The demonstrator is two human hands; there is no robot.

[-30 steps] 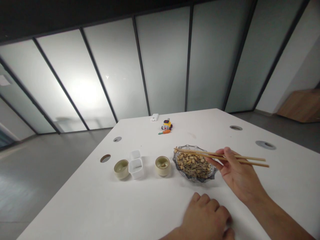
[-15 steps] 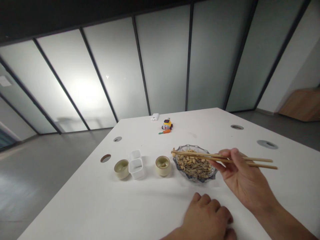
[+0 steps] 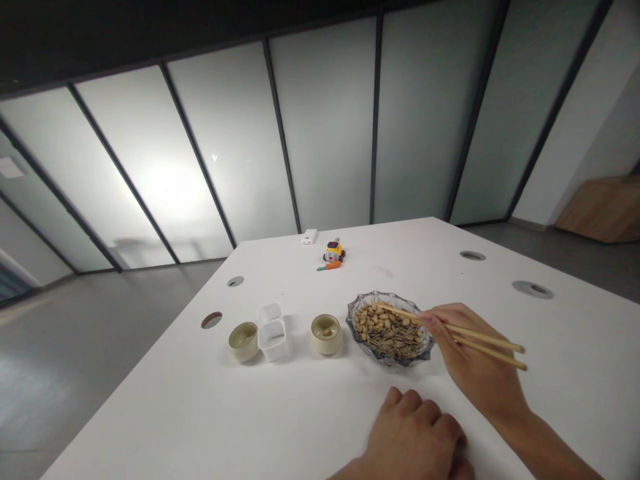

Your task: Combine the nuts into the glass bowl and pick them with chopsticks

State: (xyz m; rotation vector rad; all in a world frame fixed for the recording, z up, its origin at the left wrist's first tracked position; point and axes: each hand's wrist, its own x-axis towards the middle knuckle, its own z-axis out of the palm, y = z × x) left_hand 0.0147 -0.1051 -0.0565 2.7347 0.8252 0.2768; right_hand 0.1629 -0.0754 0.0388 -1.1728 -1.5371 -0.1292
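Wooden chopsticks are held in my right hand, their tips over the nuts at the back of a scalloped glass bowl. Nuts lie toward the bowl's back and left, striped seeds toward its front and right. My left hand rests on the table in front of the bowl, fingers curled; its palm is hidden. Left of the bowl stands a small cup with a few pieces inside. Farther left are a white plastic container with its lid part and a second cup.
A yellow toy vehicle, an orange toy carrot and a white device lie toward the back of the white table. Round holes pierce the tabletop at left and right. Frosted glass panels stand behind.
My right hand has moved slightly left and down, and the chopstick tips have shifted right, from the bowl's left rim to over the nuts. My left hand has hardly moved.
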